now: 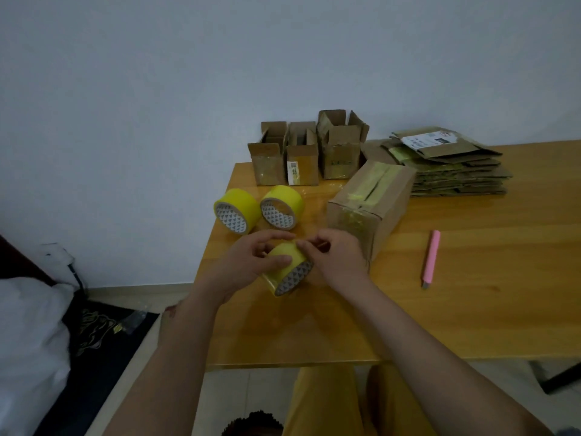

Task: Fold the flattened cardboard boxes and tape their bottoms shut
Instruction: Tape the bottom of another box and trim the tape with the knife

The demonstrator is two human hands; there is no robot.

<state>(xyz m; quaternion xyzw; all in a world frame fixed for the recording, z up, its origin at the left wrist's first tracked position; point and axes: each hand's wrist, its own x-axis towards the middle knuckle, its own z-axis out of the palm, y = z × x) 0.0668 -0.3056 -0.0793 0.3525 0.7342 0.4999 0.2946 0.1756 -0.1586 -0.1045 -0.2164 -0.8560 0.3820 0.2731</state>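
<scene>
Gripping a yellow tape roll (284, 268) over the wooden table (456, 309), left hand (251, 262) is curling round it while right hand (338, 256) is pinching at its edge; taped cardboard box (371, 206) is sitting just behind.

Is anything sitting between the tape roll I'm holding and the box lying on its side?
Nothing visible: the tape roll held in both hands sits just left of the box, with bare table between.

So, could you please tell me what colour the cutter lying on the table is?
The cutter is pink, seen in the head view.
</scene>
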